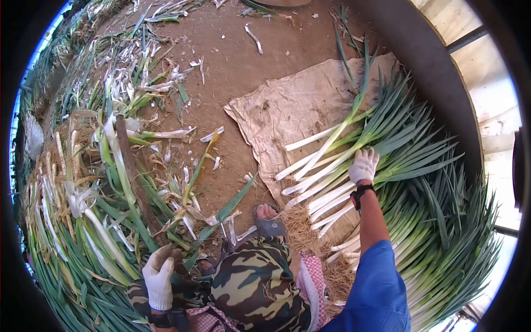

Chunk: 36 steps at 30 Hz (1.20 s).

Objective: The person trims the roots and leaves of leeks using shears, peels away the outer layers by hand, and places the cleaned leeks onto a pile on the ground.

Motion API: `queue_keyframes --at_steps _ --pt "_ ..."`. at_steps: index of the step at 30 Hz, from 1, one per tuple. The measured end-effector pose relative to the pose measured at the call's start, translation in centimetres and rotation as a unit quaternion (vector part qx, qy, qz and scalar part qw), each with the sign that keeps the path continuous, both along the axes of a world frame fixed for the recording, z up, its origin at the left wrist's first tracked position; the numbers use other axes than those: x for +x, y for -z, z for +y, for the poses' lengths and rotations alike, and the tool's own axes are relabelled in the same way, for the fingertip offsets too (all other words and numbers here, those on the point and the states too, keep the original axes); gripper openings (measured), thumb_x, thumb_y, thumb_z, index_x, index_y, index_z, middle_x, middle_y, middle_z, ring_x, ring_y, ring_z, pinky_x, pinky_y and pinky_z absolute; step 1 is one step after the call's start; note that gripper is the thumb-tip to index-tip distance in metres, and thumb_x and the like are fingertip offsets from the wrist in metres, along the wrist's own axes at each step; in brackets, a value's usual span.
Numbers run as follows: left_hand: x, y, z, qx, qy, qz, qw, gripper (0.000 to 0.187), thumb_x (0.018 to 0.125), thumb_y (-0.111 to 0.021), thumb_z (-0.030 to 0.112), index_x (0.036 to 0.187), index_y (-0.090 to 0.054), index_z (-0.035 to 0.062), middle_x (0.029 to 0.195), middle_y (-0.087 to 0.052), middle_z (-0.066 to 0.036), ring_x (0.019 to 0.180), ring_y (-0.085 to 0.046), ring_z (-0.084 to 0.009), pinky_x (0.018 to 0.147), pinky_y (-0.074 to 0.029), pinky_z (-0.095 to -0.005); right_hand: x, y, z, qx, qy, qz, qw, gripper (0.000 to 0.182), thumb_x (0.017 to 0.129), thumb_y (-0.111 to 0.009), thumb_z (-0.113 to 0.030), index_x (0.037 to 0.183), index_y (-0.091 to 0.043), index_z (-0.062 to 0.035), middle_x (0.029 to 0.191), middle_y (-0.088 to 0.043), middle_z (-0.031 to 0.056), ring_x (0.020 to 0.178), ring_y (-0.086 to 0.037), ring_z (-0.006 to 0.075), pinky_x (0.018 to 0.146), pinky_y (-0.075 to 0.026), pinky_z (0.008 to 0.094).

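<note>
My right hand (364,165), in a white glove, rests on a layer of cleaned leeks (332,180) at the right, where the white stalks turn green. Its fingers are apart and point away from me. My left hand (161,272), gloved too, is at the lower left beside my knee, close to a pile of uncleaned leeks (105,249). Its fingers are bent, and whatever may lie between them cannot be made out. The cleaned leeks lie side by side, roots toward the left, leaves toward the upper right, partly on a brown paper sheet (293,110).
Peeled leaves and scraps (133,66) litter the brown ground at the upper left. A wooden stick (130,171) stands among the uncleaned leeks. My camouflage-covered legs (254,282) and sandalled foot (269,221) are at the lower centre. A dark curved wall edge (426,72) borders the right.
</note>
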State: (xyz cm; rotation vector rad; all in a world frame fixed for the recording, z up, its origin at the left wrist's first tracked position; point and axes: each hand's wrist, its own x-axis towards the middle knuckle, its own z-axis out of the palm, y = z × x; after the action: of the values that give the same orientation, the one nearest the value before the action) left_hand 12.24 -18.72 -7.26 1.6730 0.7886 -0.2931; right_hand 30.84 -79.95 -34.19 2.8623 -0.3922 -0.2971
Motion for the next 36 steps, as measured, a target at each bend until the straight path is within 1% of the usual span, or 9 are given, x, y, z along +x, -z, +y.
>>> queue_keyframes --at_steps 9,15,19,25,26,28,32,35,36 --pt "1.2 1.8 -0.5 -0.012 -0.007 0.017 1.000 0.039 0.106 -0.063 0.007 0.140 -0.062 -0.0113 0.127 -0.076 -0.022 0.116 -0.075 -0.0282 0.106 -0.059 -0.0404 1.9 1.9 0.0 0.045 0.066 -0.038 0.996 0.051 0.089 -0.081 -0.043 0.126 -0.074 -0.0091 0.136 -0.073 0.0141 0.142 -0.056 0.0338 0.130 -0.022 0.0586" --pt "1.2 2.5 -0.6 0.026 0.020 0.027 0.999 0.049 0.106 -0.066 0.019 0.141 -0.059 -0.0129 0.123 -0.076 -0.022 0.109 -0.077 -0.0278 0.099 -0.061 -0.0390 1.9 2.7 0.2 0.065 0.109 -0.065 0.990 0.045 0.086 -0.081 -0.037 0.121 -0.077 -0.0085 0.123 -0.077 0.0142 0.132 -0.063 0.0343 0.132 -0.021 0.0585" --pt "1.4 2.7 -0.9 -0.004 0.000 0.028 1.000 0.042 0.106 -0.065 0.013 0.141 -0.061 -0.0110 0.125 -0.076 -0.021 0.112 -0.076 -0.0274 0.102 -0.061 -0.0395 1.5 3.6 1.0 0.079 0.111 -0.119 0.983 0.031 0.088 -0.074 -0.030 0.111 -0.081 -0.0091 0.109 -0.080 0.0150 0.122 -0.067 0.0338 0.131 -0.022 0.0593" --pt "1.2 2.7 -0.9 -0.008 0.001 0.017 1.000 0.047 0.107 -0.066 0.019 0.142 -0.059 -0.0116 0.123 -0.076 -0.022 0.108 -0.077 -0.0283 0.099 -0.062 -0.0389 0.0 2.1 1.9 0.163 0.009 -0.109 0.980 0.018 0.088 -0.073 -0.027 0.094 -0.084 -0.0134 0.094 -0.079 0.0166 0.102 -0.073 0.0362 0.127 -0.029 0.0600" --pt "1.1 2.5 -0.9 -0.013 -0.004 0.015 1.000 0.046 0.107 -0.066 0.018 0.141 -0.059 -0.0116 0.123 -0.076 -0.022 0.108 -0.077 -0.0284 0.099 -0.061 -0.0391 -0.8 1.0 2.7 0.205 -0.046 -0.076 0.975 0.015 0.088 -0.074 -0.025 0.091 -0.083 -0.0136 0.088 -0.078 0.0157 0.097 -0.072 0.0384 0.116 -0.042 0.0569" --pt "1.0 2.2 -1.1 -0.020 -0.006 0.006 1.000 0.045 0.107 -0.065 0.017 0.141 -0.060 -0.0116 0.123 -0.076 -0.022 0.109 -0.076 -0.0287 0.100 -0.061 -0.0396 -2.4 -3.2 7.4 0.342 -0.135 0.025 0.930 0.011 0.088 -0.074 -0.020 0.091 -0.082 -0.0129 0.085 -0.077 0.0148 0.086 -0.073 0.0363 0.081 -0.058 0.0483" --pt "0.4 1.7 -1.4 -0.022 0.014 -0.023 0.999 0.042 0.106 -0.063 0.013 0.140 -0.061 -0.0114 0.123 -0.076 -0.022 0.111 -0.076 -0.0293 0.101 -0.061 -0.0406 -4.8 -7.4 18.0 0.530 -0.253 0.256 0.768 0.020 0.090 -0.074 -0.023 0.103 -0.079 -0.0077 0.093 -0.078 0.0193 0.087 -0.076 0.0372 0.082 -0.060 0.0479" --pt "-0.5 -0.6 -1.9 -0.010 0.026 -0.019 0.999 0.041 0.105 -0.062 0.011 0.140 -0.063 -0.0100 0.125 -0.077 -0.021 0.116 -0.076 -0.0284 0.103 -0.059 -0.0395 -0.4 -15.4 27.2 0.539 -0.380 0.210 0.722 0.018 0.092 -0.074 -0.015 0.107 -0.079 -0.0069 0.091 -0.077 0.0168 0.088 -0.076 0.0309 0.086 -0.060 0.0421" --pt "-1.0 -1.3 -1.9 0.007 0.042 -0.012 0.999 0.042 0.105 -0.064 0.011 0.141 -0.063 -0.0097 0.127 -0.077 -0.019 0.117 -0.075 -0.0261 0.105 -0.058 -0.0386 1.9 -17.3 29.9 0.623 -0.375 0.169 0.665 0.026 0.096 -0.074 -0.018 0.118 -0.077 -0.0059 0.101 -0.077 0.0162 0.096 -0.076 0.0299 0.089 -0.060 0.0416"
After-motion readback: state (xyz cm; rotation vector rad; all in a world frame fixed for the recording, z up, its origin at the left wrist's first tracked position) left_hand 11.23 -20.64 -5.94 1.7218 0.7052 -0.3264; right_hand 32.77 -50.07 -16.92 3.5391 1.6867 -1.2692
